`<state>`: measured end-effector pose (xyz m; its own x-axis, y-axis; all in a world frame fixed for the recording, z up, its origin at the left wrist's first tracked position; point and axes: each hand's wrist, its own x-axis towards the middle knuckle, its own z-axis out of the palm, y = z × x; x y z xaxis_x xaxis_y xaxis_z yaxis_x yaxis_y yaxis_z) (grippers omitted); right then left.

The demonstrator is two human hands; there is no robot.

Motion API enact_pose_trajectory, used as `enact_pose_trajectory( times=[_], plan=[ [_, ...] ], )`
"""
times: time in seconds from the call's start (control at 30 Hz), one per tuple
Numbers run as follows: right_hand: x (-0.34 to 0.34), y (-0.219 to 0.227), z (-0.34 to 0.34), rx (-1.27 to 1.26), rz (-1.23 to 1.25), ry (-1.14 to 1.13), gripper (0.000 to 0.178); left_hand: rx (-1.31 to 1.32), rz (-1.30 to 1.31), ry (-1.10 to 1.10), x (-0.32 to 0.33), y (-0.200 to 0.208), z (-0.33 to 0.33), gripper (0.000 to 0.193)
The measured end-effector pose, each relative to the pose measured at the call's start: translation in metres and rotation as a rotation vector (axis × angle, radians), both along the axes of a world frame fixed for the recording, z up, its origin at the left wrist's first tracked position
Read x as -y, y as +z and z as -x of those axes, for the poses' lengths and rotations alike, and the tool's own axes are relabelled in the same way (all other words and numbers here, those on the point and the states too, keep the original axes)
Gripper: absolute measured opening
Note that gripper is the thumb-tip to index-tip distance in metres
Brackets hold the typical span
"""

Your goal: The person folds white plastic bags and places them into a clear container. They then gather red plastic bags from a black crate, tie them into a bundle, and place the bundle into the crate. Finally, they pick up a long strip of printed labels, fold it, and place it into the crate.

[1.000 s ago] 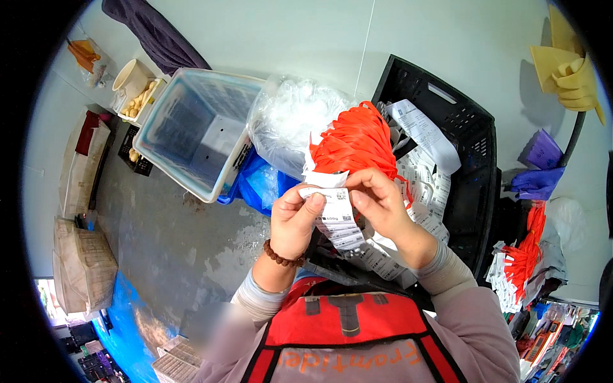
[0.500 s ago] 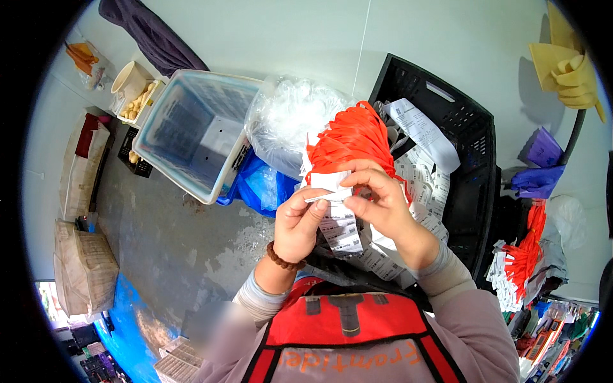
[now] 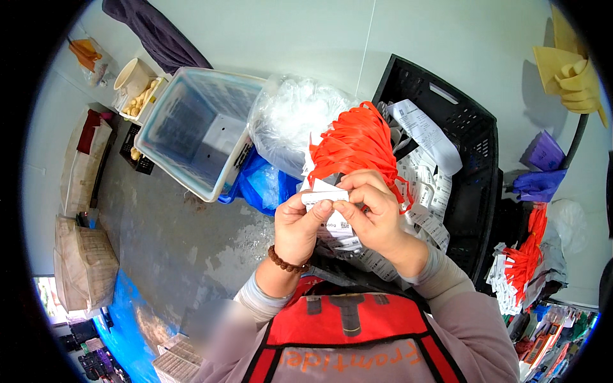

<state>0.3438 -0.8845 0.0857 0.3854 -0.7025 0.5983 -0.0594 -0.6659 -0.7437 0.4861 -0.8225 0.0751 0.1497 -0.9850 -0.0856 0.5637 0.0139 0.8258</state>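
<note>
Both of my hands meet over a black crate (image 3: 483, 191) and pinch a folded white label (image 3: 324, 197) between them. My left hand (image 3: 295, 231) is closed, its thumb on the label's lower left edge. My right hand (image 3: 378, 220) is closed too, with thumb and fingers at the label's right end. A printed label strip (image 3: 340, 241) hangs below the fingers. Just beyond my hands lies a thick bundle of red ribbons (image 3: 354, 142), some ends near my right fingers. More printed label strips (image 3: 440, 191) are heaped in the crate, and a loose curled paper strip (image 3: 424, 134) rests above them.
Left of the ribbons sit a clear plastic bag (image 3: 300, 115), a blue bag (image 3: 262, 185) and a pale plastic bin (image 3: 211, 185). At the right hang yellow gloves (image 3: 571, 80), purple gloves (image 3: 539, 185) and another red-ribbon bunch (image 3: 527, 262). A dark cloth (image 3: 153, 35) hangs at the upper left.
The folded label has turned flatter, showing a long white face between my thumbs. My right thumb and fingers have shifted slightly left and down, closer to my left thumb.
</note>
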Motion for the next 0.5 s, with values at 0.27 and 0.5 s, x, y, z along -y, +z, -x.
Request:
enact_pose_trajectory(
  times=[0.27, 0.5],
  plan=[
    [0.002, -0.006, 0.009, 0.258, -0.509, 0.137, 0.017, 0.009, 0.053, 0.087, -0.001, -0.002, -0.002, 0.013],
    [0.007, -0.011, 0.007, 0.203, -0.540, 0.237, 0.013, 0.029, 0.056, 0.045, 0.000, 0.001, -0.002, 0.011]
  ],
)
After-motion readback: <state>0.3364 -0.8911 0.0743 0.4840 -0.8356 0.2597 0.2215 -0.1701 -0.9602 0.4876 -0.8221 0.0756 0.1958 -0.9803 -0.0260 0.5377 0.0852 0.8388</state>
